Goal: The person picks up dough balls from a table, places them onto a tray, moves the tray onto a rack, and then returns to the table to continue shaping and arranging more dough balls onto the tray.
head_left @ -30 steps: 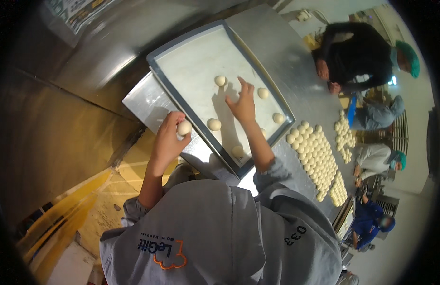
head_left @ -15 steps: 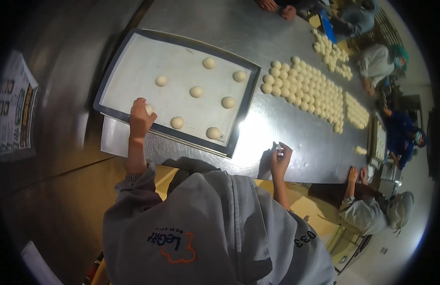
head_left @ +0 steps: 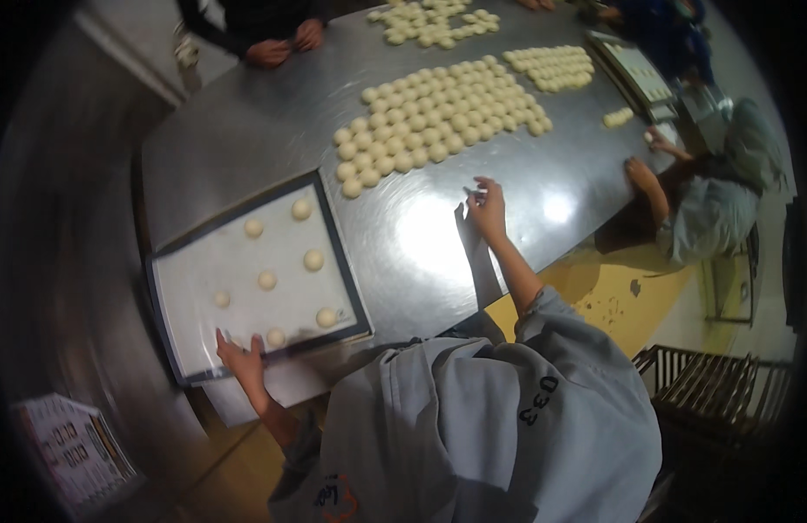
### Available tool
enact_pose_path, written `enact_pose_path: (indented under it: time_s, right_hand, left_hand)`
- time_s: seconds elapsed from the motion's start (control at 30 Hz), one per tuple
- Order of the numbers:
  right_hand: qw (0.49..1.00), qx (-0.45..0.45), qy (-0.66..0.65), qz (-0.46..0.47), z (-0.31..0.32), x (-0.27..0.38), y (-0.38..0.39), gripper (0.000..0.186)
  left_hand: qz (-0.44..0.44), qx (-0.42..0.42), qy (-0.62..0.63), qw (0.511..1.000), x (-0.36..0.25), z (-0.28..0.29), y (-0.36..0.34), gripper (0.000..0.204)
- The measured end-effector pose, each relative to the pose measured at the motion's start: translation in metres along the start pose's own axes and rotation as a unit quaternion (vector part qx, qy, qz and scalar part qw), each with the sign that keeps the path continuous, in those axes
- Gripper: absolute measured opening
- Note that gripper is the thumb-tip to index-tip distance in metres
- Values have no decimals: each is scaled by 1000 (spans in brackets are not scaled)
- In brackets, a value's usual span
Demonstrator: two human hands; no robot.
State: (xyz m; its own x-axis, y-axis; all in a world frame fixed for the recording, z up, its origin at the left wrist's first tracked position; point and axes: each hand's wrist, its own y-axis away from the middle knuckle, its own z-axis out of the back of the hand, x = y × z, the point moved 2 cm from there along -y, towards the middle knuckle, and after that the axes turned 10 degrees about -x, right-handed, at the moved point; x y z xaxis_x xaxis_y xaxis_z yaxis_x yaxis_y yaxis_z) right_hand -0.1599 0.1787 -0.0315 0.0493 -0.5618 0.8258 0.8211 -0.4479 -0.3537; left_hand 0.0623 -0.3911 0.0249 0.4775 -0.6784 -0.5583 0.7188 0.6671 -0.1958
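Observation:
My left hand (head_left: 239, 350) is over the near left part of the paper-lined baking tray (head_left: 360, 315), fingers spread; several round pale dough balls (head_left: 266, 280) sit spaced on the paper. My right hand (head_left: 487, 209) is above the bare steel to the right of that tray, fingers curled round something small and greyish that I cannot make out. Beyond it lies a large block of tightly packed dough balls (head_left: 425, 122).
The steel table (head_left: 220, 144) carries more dough clusters (head_left: 547, 68) and another tray (head_left: 639, 74) at the back right. A co-worker's hands (head_left: 288, 45) rest at the far edge; another worker (head_left: 708, 209) is close on the right. A rack (head_left: 708, 392) stands lower right.
My view has swung toward the dough block. My left hand has released the ball it gripped and spread its fingers. My right hand has moved from over the tray out over the bare steel.

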Motion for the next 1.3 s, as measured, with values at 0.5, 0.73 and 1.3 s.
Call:
enact_pose_path:
  time_s: [0.5,0.73,1.3]
  right_hand:
    - [911,-46,102,-398,22,-120,-278,75]
    - [869,60,-307,-384,59,-200,-244,40]
    - [864,352,122,339,182,-96,-113,39]
  left_hand:
    - [-193,117,118,967,-337,-120,148,80]
    - [-102,254,338,900,-440,-170,190,73]
    - [-347,110,91,927,-315,-193,214,26]
